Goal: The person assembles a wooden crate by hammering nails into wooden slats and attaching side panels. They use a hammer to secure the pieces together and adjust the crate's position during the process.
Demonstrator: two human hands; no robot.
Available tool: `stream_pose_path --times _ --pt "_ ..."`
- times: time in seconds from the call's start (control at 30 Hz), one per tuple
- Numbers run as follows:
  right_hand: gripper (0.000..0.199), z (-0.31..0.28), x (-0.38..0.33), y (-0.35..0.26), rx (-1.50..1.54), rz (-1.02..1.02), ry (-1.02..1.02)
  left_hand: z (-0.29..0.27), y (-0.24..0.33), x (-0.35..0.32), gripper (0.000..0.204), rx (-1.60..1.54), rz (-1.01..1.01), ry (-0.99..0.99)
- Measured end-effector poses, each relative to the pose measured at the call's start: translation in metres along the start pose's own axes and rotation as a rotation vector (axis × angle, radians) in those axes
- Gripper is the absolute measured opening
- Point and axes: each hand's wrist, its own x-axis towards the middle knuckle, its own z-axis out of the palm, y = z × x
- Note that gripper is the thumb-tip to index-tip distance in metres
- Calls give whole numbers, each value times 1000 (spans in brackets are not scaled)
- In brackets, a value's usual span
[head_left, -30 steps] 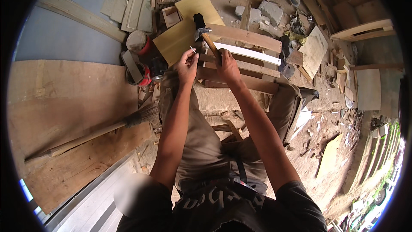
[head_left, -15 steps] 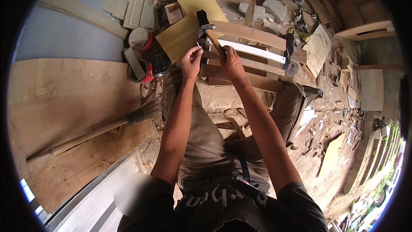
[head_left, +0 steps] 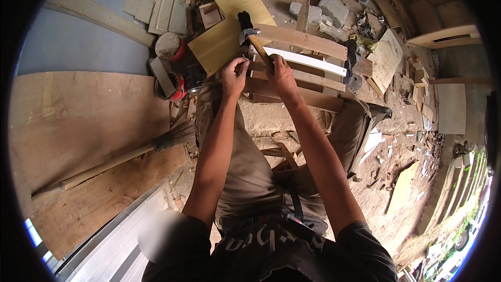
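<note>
My right hand (head_left: 282,77) is closed around the wooden handle of a hammer (head_left: 259,48). The hammer's metal head points away from me, over the left end of a slatted wooden frame. Just left of it, my left hand (head_left: 234,75) pinches a small nail (head_left: 246,59) between thumb and fingers; most of the nail is hidden by them. Across my knees lies the frame, made of several parallel boards: a brown far plank (head_left: 302,40), a white strip (head_left: 308,61) and a brown near plank (head_left: 313,99). My left fingers are at its left end.
Yellowish boards (head_left: 214,47) lie beyond my left hand, beside red cans (head_left: 179,86). A broom (head_left: 169,141) rests on plywood (head_left: 88,104) at the left. Concrete chunks (head_left: 334,11) stand at the back; wood scraps and a pale board (head_left: 385,62) litter the right.
My left hand has turned slightly and moved a little right, so less of the nail shows. The hammer stays in my right hand, shifted only slightly left.
</note>
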Motion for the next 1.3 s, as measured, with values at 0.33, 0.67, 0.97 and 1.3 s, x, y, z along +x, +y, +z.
stream_pose_path --times 0.33,0.67,0.97,1.3 --pt "40 2 -1 2 -16 -31 14 1 -5 -1 12 107 115 13" --pt "38 3 1 6 -21 -19 24 8 -4 -5 9 201 287 88" --pt "35 3 -1 5 5 -67 45 9 -1 -5 9 203 285 85" --pt "31 0 -2 -5 8 -95 28 3 5 -8 12 204 276 80"
